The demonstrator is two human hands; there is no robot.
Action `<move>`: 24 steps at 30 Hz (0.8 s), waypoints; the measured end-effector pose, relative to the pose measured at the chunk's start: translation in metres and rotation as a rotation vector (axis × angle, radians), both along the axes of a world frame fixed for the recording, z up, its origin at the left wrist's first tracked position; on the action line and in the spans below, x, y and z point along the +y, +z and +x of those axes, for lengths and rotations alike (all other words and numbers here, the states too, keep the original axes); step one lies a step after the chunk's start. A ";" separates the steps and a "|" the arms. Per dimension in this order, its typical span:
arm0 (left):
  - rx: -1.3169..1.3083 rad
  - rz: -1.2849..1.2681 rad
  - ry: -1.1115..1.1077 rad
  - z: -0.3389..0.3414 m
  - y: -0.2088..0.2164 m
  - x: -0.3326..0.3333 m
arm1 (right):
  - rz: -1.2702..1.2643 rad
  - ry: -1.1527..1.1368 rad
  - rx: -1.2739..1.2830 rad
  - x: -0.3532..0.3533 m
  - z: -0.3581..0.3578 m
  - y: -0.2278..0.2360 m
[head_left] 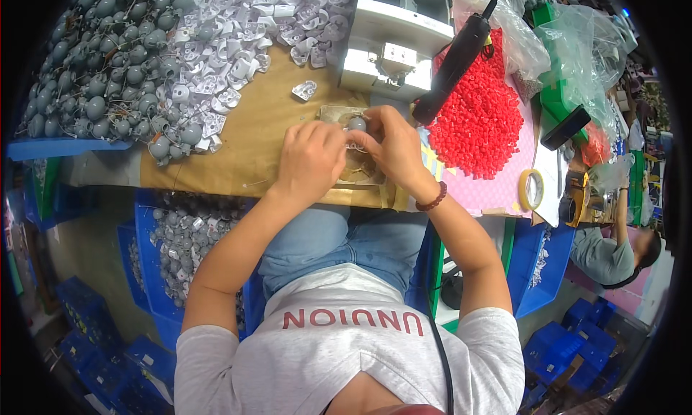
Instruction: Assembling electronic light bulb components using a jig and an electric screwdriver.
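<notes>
Both my hands meet over a small flat fixture board (333, 114) at the table's front edge. A round grey ball-shaped part (356, 124) sits between them, with a bit of white plastic just below it. My right hand (396, 148) has its thumb and index finger closed about the grey part. My left hand (311, 159) is beside it on the left, fingers curled together and tips close to the part; what they pinch is hidden. A single white plastic piece (304, 90) lies beyond my left hand.
Heaps of grey ball parts (95, 108) and white plastic pieces (223, 51) cover the left. A white machine (389, 62) stands ahead. Right are a black handheld tool (454, 69), red parts (479, 119) and a tape roll (531, 189). Another person (613, 256) sits far right.
</notes>
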State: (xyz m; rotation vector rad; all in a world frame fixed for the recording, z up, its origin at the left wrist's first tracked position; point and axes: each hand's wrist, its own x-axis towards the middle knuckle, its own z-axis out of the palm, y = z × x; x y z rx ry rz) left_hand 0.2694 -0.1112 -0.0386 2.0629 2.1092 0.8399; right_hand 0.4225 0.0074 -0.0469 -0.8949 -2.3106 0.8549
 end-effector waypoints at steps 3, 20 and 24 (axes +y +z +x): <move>-0.069 -0.009 0.011 0.002 0.010 0.013 | -0.012 -0.007 0.026 -0.004 0.000 0.003; -0.050 0.011 -0.020 0.001 0.002 0.021 | -0.291 -0.384 0.777 0.093 0.017 0.033; -0.046 0.023 0.020 0.006 -0.003 0.021 | -0.026 -0.161 0.992 0.059 0.000 0.118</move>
